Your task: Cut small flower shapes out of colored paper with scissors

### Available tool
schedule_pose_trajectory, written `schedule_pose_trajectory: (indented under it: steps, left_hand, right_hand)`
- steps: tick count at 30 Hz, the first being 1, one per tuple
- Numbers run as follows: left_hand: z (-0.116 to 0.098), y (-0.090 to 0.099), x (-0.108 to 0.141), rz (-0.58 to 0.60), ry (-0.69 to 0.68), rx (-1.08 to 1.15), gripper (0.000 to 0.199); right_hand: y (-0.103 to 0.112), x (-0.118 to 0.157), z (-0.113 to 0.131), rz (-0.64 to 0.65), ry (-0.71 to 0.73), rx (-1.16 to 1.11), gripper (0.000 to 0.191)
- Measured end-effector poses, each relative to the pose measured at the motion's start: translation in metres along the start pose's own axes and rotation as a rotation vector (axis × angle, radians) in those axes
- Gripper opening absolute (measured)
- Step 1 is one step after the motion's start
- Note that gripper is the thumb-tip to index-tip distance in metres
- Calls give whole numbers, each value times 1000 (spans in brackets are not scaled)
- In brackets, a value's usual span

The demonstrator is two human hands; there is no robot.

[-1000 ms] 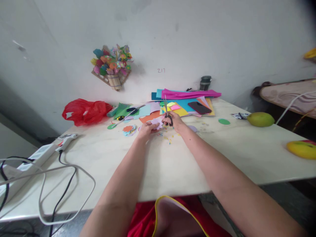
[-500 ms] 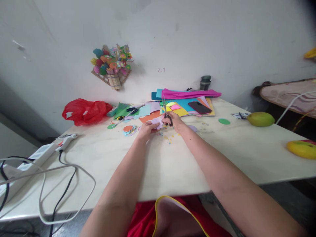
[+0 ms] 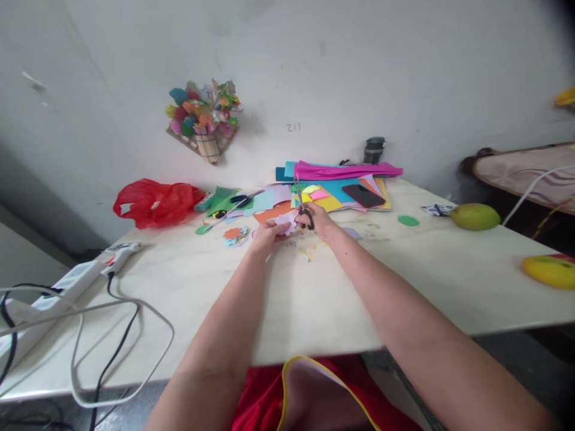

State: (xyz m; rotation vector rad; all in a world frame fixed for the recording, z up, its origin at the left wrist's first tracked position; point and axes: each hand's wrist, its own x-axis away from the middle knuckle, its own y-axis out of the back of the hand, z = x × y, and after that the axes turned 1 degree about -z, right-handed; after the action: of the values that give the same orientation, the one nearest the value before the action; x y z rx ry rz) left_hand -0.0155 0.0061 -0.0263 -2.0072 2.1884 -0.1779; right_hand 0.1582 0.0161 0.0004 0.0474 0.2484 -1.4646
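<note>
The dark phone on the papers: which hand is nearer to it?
Right. The right hand, holding scissors, is in front of the phone, to its left; the left hand, holding a lilac flower, is farther left.

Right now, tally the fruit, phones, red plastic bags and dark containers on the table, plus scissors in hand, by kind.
Fruit: 2, one greenish, one yellow
Phone: 1
Red plastic bag: 1
Dark container: 1
Scissors in the right hand: 1
Total: 6
</note>
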Motion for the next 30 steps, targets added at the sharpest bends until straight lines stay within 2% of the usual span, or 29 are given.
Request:
schedule_pose_trajectory:
  steps: [15,30]
  left_hand:
    - [2,0,-1,0,4,-12,42]
    - [2,0,-2,-21,-16,38,38]
  right_hand:
    - [-1,1,-1,5,8,14,40]
    - [-3,2,-1,9,23,1,46]
